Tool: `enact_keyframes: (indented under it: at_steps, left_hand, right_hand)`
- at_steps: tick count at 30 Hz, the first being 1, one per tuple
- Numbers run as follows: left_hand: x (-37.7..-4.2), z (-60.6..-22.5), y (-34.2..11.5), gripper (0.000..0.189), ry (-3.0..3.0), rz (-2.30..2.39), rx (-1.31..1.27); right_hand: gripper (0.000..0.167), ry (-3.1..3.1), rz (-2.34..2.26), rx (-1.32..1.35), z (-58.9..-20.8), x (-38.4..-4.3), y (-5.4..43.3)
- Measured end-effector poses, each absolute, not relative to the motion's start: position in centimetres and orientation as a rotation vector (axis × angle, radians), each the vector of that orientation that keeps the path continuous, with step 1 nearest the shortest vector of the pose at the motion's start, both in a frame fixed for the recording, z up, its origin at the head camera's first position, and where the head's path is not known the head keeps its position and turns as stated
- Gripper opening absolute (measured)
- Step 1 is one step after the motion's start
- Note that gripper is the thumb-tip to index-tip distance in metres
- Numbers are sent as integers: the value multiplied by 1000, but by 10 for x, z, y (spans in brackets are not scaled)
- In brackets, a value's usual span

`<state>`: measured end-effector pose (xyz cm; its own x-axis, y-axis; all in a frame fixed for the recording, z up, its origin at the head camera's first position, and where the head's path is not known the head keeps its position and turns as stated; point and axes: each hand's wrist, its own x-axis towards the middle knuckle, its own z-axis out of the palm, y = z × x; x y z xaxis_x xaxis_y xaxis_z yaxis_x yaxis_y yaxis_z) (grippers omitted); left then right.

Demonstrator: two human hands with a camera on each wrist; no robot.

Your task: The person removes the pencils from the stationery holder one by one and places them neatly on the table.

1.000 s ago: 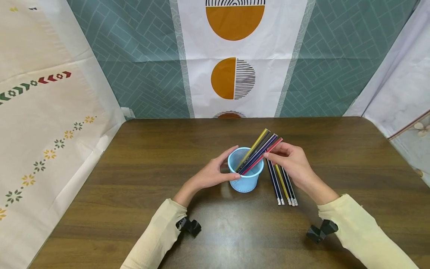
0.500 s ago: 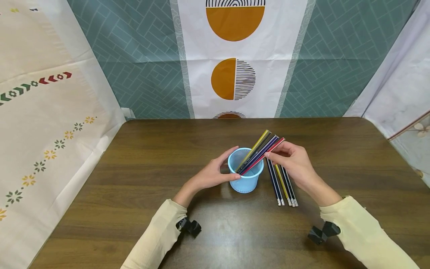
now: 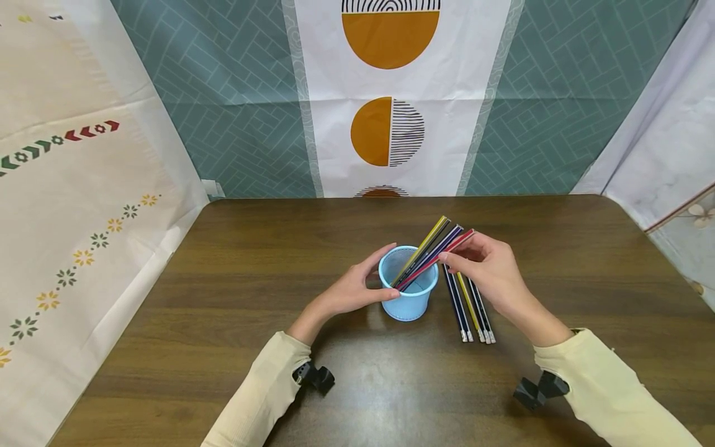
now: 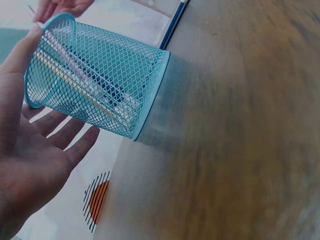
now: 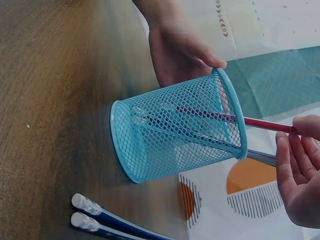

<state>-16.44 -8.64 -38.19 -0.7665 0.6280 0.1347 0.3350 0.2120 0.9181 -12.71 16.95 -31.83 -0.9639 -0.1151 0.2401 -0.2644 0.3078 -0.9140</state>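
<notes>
Red pencil has swung its lower end slightly leftward.

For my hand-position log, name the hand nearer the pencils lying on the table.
Right. In the head view, the right hand partly covers the tabletop pencils; the left hand holds the blue cup on its side away from them.

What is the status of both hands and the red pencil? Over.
Left hand holds cup. Right hand pinches red pencil, lower end inside cup. Nothing seen blocking.
</notes>
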Motion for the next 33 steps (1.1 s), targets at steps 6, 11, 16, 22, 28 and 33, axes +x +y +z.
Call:
enact_keyframes:
  at_steps: [6, 11, 16, 22, 28, 33]
  left_hand:
    - [-164, -382, -86, 84, 2224, 1576, 905]
    - [-165, -382, -86, 85, 2222, 1580, 917]
    - [-165, -382, -86, 85, 2224, 1584, 921]
    - [-165, -382, -85, 84, 2227, 1582, 911]
    - [-164, -382, -86, 84, 2228, 1577, 899]
    - [-165, -383, -86, 84, 2225, 1582, 900]
  right_hand:
    - [21, -2413, 1684, 346, -312, -126, 172]
    - [18, -2322, 1686, 414, -308, -123, 172]
    - [15, -2218, 1720, 449, -305, -121, 170]
    - [15, -2071, 1801, 530, -297, -121, 169]
    - [13, -1936, 1901, 586, -290, -121, 171]
    - [20, -1907, 1879, 570, -283, -120, 174]
